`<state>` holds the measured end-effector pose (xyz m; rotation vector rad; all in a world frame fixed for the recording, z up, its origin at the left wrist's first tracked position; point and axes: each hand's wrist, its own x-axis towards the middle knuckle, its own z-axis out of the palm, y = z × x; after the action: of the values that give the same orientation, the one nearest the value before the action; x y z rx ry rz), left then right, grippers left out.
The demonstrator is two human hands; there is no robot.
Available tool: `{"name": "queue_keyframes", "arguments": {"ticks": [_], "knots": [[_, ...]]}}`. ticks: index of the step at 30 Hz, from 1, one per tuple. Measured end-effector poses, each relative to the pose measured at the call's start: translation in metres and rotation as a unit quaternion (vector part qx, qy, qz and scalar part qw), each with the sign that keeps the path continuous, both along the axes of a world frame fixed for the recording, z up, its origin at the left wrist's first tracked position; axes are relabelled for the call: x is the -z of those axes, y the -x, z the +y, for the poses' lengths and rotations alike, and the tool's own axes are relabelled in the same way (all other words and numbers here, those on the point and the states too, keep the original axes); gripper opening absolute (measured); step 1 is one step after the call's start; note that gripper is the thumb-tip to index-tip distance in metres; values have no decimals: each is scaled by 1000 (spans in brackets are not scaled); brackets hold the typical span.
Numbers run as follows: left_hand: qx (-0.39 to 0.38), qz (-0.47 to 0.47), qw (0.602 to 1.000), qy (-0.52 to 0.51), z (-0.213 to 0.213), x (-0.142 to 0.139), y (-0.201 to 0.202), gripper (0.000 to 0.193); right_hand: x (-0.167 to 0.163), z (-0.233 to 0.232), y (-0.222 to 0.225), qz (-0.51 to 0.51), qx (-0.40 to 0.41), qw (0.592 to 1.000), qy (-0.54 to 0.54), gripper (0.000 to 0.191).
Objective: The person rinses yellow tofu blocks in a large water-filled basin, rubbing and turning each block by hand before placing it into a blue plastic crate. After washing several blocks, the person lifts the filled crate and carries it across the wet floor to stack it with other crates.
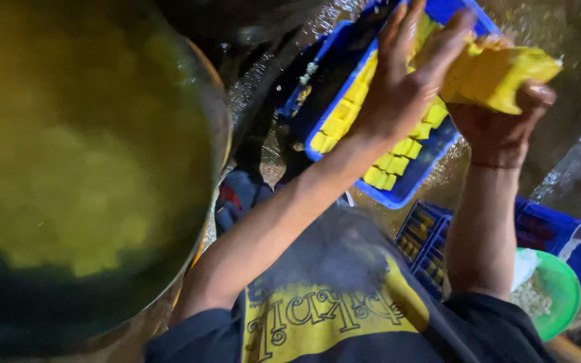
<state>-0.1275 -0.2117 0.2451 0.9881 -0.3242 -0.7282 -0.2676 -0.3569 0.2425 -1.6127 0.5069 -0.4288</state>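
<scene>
Left hand (408,84) spread flat with fingers extended, palm resting on the side of a stack of yellow rectangular blocks (495,74), while right hand (506,124) cups and grips that same stack from underneath, holding it up above a blue plastic crate (405,191) filled with rows of small yellow cut pieces (391,161). Big round metal pot (218,144) of cloudy yellow liquid (68,148) fills the left of the view, blurred. More blue crates (559,232) and a green plastic bowl (563,296) sit lower right, near the person's dark shirt with yellow print (324,323).
</scene>
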Motion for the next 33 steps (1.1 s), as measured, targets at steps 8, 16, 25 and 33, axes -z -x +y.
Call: {"name": "queue_keyframes", "arguments": {"ticks": [8,16,25,33], "knots": [[-40,26,981,-186,70,54,-5,69,204,-155,77,378,61,909,163,101],[-58,36,979,-191,156,-16,-36,63,292,-110,33,573,61,772,269,101],[-288,-119,893,-324,383,-42,-91,40,214,-97,-25,467,21,809,357,102],[5,-197,754,-626,410,126,-94,34,25,148,-215,-38,-295,841,452,38]]}}
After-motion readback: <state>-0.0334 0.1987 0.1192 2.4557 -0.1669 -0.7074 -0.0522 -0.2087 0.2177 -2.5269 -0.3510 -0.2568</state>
